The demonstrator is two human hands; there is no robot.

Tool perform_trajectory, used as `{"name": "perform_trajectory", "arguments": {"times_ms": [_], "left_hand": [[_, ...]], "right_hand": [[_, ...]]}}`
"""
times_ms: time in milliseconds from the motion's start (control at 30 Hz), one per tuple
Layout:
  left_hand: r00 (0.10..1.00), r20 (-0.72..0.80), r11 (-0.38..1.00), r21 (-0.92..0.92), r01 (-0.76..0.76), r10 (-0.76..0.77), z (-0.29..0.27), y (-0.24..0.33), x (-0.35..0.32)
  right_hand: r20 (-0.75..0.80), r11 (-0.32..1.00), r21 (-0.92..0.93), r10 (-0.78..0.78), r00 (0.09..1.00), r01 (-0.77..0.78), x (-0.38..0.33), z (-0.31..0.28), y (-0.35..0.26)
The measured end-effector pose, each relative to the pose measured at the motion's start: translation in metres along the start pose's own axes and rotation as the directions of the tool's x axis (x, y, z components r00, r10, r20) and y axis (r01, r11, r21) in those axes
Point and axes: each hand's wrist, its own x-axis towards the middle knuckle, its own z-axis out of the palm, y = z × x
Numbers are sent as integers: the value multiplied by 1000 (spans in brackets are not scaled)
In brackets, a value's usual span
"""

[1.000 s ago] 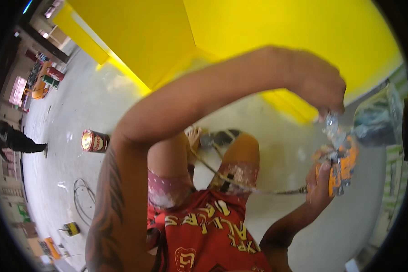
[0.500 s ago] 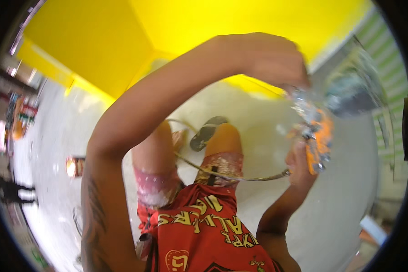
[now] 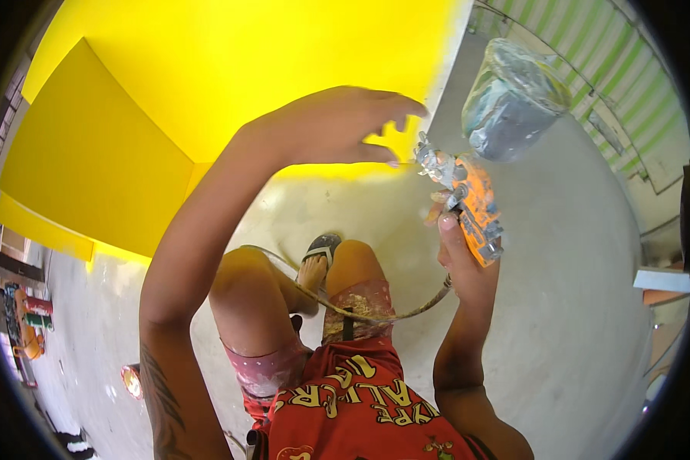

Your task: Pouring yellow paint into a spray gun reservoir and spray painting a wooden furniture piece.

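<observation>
Above the bent knees, the right hand (image 3: 468,264) is clamped around the orange handle of a paint spray gun (image 3: 468,201), which sits to the right of the middle of the view, well above the floor. The left hand (image 3: 337,126) is now apart from the gun: its fingers are spread open, and only the thumb tip comes near the metal nozzle, holding nothing. Half a second ago this hand was closed over the top of the gun, so it has let go and lifted a little. The view also has turned, and more of the yellow wall (image 3: 207,77) shows than before.

On top of the gun stands the paint cup (image 3: 514,96), tilted to the right and wrapped in clear plastic film. It looks grey inside, but I cannot tell how full it is. A thin hose (image 3: 360,310) runs from the bottom of the handle across the knees. Both feet stand on the pale concrete floor (image 3: 575,330), one in a dark sandal (image 3: 322,249).
</observation>
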Motion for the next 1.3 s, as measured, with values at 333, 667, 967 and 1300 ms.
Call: {"name": "perform_trajectory", "arguments": {"times_ms": [333, 667, 967, 1300], "left_hand": [[530, 738, 765, -30, 644, -418, 151, -94, -261], [663, 155, 675, 296, 676, -732, 255, -94, -427], [920, 283, 959, -7, 283, -270, 288, -150, -376], [829, 163, 840, -1, 543, -536, 284, -160, -419]], "right_hand": [[-120, 984, -75, -172, 978, 164, 3, 0, 14], [-251, 976, 137, -134, 959, 172, -2, 19, 7], [-252, 964, 166, -161, 954, 206, -23, 34, -38], [-387, 932, -100, -360, 849, 349, -53, 25, -123]]}}
